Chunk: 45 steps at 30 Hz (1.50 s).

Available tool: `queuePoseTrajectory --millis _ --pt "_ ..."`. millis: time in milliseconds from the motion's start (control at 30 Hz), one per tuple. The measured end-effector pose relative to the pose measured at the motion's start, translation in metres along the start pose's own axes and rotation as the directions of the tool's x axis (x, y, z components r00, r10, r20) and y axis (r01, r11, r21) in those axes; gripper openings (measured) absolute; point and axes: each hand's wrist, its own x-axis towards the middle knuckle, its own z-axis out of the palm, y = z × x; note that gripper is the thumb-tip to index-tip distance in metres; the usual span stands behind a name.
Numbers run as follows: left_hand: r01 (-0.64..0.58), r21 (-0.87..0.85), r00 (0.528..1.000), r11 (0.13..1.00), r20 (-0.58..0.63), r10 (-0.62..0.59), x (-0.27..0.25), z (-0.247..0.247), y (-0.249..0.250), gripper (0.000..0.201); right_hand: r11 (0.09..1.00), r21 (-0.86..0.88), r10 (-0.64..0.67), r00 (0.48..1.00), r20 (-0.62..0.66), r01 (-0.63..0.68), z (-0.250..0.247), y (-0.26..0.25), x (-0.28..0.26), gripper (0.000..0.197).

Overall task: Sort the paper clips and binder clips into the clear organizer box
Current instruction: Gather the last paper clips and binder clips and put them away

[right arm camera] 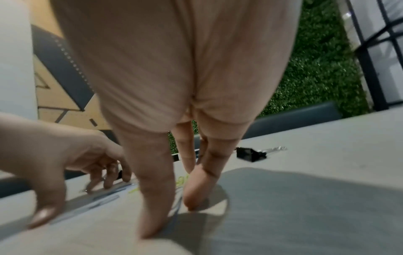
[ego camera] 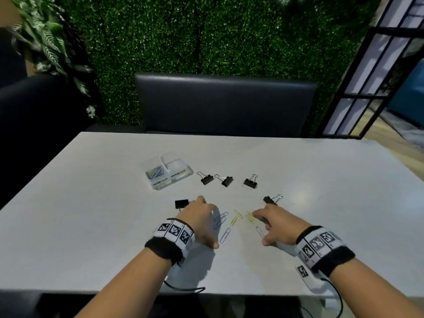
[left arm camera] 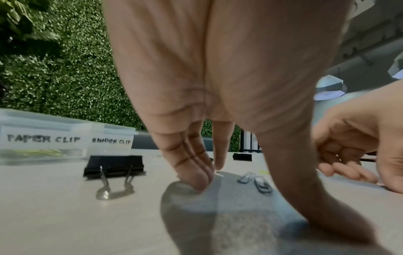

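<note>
**Spotter:** Start at the fingers. What have you got?

**Me:** My left hand (ego camera: 200,220) has its fingers (left arm camera: 197,179) straight, tips pressed to the surface (ego camera: 321,180), holding nothing. My right hand (ego camera: 276,223) is the same: fingers (right arm camera: 197,189) extended and touching down, nothing pinched.

**Spotter:** And the clips?

**Me:** Between the two hands lie loose paper clips (ego camera: 223,226), blue ones nearer my left hand, yellow ones (ego camera: 236,218) nearer my right. From the left fingers, one binder clip (ego camera: 181,203) sits just beside them at about 10 o'clock. Another binder clip (ego camera: 271,200) is just beyond my right hand at 12. Three more (ego camera: 227,180) stand in a row further out. The organizer box (ego camera: 168,173) is at 11 o'clock from my left hand; its paper-clip side already holds clips, while the binder-clip side looks empty.

**Spotter:** Which way do they point?

**Me:** The blue paper clips lie flat, long axes running roughly 1 to 7 o'clock. The yellow ones differ: one about 11 to 5, another about 1 to 7. The binder clip near my left hand has its wire handles pointing back toward me.

**Spotter:** Risks?

**Me:** Flat wire on a smooth surface. I judge that fingertips may slide over a clip rather than lift it, or drag neighbouring clips along. Neighbouring clips may also be linked. Motion blur hides finer contact.
</note>
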Motion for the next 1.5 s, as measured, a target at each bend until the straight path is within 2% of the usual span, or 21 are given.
queuePoseTrajectory --millis 33,100,167,300,367,433,500,533,667,833,1100,1167,1267,1300,1400,1433,1500 --pt "-0.002 -0.026 1.000 1.000 0.006 0.003 0.002 -0.001 0.000 0.101 1.000 0.009 0.019 1.000 -0.002 -0.019 0.001 -0.002 0.001 0.067" --pt "-0.020 -0.087 1.000 0.996 -0.020 0.019 0.008 -0.001 0.002 0.086 0.987 0.157 0.036 0.999 -0.037 -0.030 0.005 -0.007 0.005 0.065" --pt "-0.038 -0.148 0.997 0.988 -0.067 0.028 0.012 -0.001 0.005 0.075 0.958 0.288 0.030 0.992 -0.122 0.006 0.008 -0.013 0.010 0.053" --pt "-0.050 -0.221 0.993 0.974 -0.119 0.024 0.019 0.003 0.009 0.073 0.960 0.281 0.073 0.953 -0.294 0.013 0.005 -0.015 0.017 0.035" --pt "-0.028 -0.196 0.992 0.980 -0.127 0.003 0.021 0.005 0.012 0.078 0.957 0.289 0.105 0.956 -0.274 -0.022 0.000 -0.011 0.017 0.041" --pt "0.015 -0.158 0.993 0.987 -0.111 -0.033 0.022 0.010 0.019 0.090 0.974 0.214 0.116 0.973 -0.198 -0.073 0.002 -0.012 0.018 0.061" --pt "0.051 -0.146 0.993 0.988 -0.103 -0.066 0.026 0.012 0.026 0.088 0.983 0.150 0.128 0.976 -0.176 -0.102 0.008 -0.020 0.022 0.077" --pt "0.067 -0.162 0.991 0.984 -0.102 -0.085 0.030 0.012 0.029 0.081 0.984 0.145 0.133 0.973 -0.188 -0.106 0.012 -0.025 0.026 0.077" --pt "0.124 -0.227 0.979 0.966 -0.129 -0.156 0.045 0.009 0.031 0.037 0.987 0.104 0.145 0.962 -0.232 -0.124 0.014 -0.037 0.041 0.045" --pt "0.141 -0.309 0.982 0.940 -0.075 -0.172 0.055 0.016 0.027 0.026 0.981 0.106 0.182 0.960 -0.213 -0.162 0.013 -0.038 0.048 0.020" --pt "0.118 -0.454 0.981 0.883 -0.084 -0.174 0.049 0.017 0.021 0.005 0.930 0.332 0.221 0.962 -0.159 -0.159 0.012 -0.031 0.042 0.011" --pt "0.118 -0.518 0.976 0.847 -0.096 -0.195 0.047 0.016 0.017 0.007 0.893 0.425 0.236 0.957 -0.166 -0.147 0.011 -0.025 0.039 0.019" --pt "0.102 -0.581 0.968 0.807 -0.128 -0.215 0.042 0.013 0.012 0.010 0.793 0.603 0.242 0.954 -0.175 -0.090 0.011 -0.019 0.033 0.013" --pt "0.097 -0.598 0.964 0.796 -0.142 -0.225 0.041 0.012 0.010 0.011 0.717 0.695 0.246 0.954 -0.172 -0.059 0.010 -0.019 0.030 0.010" --pt "0.081 -0.699 0.955 0.711 -0.151 -0.257 0.040 0.007 0.003 0.016 0.397 0.918 0.293 0.949 -0.114 -0.012 0.005 -0.017 0.026 0.012" --pt "0.075 -0.764 0.960 0.641 -0.118 -0.254 0.040 0.005 0.002 0.017 0.303 0.953 0.314 0.945 -0.086 -0.014 0.002 -0.017 0.026 0.013" --pt "0.085 -0.906 0.976 0.414 -0.007 -0.217 0.040 0.001 0.002 0.017 0.133 0.990 0.370 0.929 -0.018 -0.034 -0.002 -0.015 0.029 0.013"
